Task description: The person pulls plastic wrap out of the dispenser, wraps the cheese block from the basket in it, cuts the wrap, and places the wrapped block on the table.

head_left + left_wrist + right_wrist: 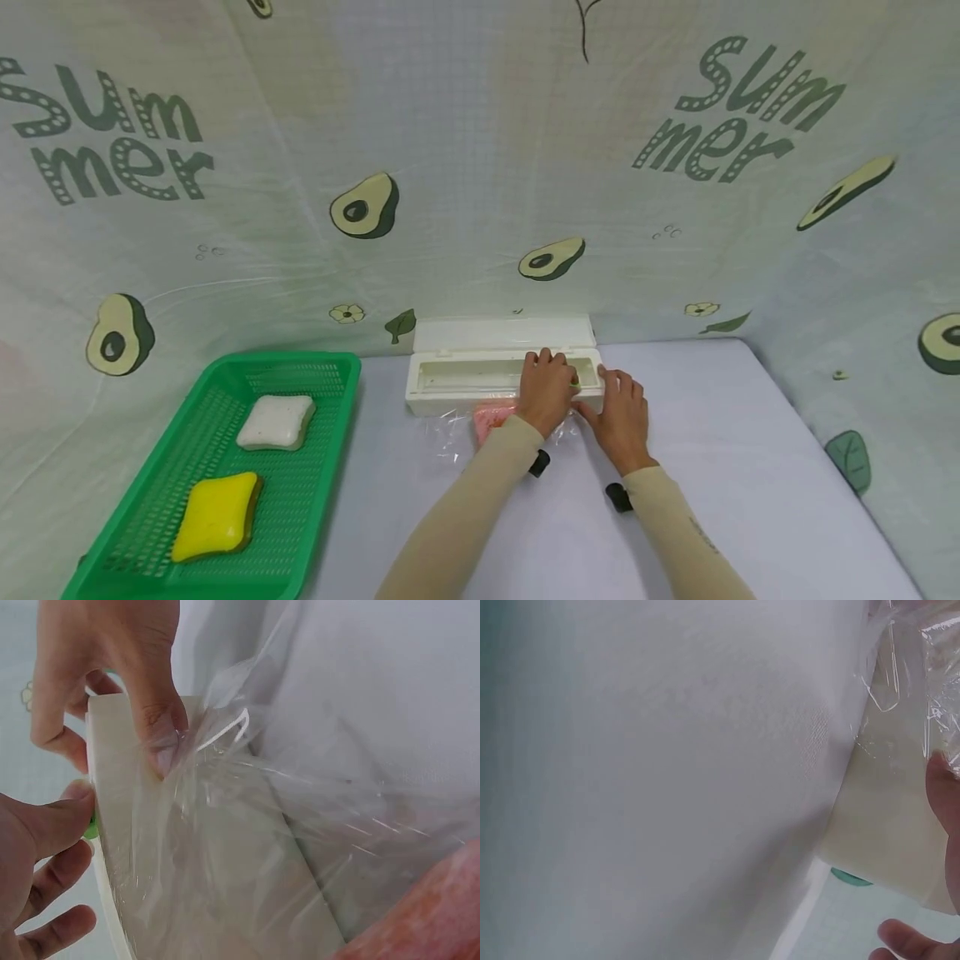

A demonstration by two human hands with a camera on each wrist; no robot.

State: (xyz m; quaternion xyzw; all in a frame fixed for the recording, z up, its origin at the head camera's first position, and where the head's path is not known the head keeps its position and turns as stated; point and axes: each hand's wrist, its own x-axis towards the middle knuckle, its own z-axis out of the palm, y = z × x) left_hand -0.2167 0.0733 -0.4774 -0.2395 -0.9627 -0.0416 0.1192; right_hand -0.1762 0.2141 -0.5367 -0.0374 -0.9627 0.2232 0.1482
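Note:
A white cling film dispenser box [442, 406] lies at the back of the table with its lid [502, 332] raised. My left hand [546, 390] is over the box's right part, its fingers and thumb pinching a small green slider [92, 827] at the edge. At the right end my right hand [622, 421] grips the box. Its thumb presses clear film [217, 802] to the front face, while its other fingers reach around the end. Film hangs over the front, wrinkled, and covers a pink block [489, 419] that my left forearm partly hides.
On the left stands a green basket [347, 417] holding a white block [276, 422] and a yellow block [216, 517]. A printed cloth [465, 167] rises behind the box and along the right side. The white tabletop [720, 433] stretches right of my hands.

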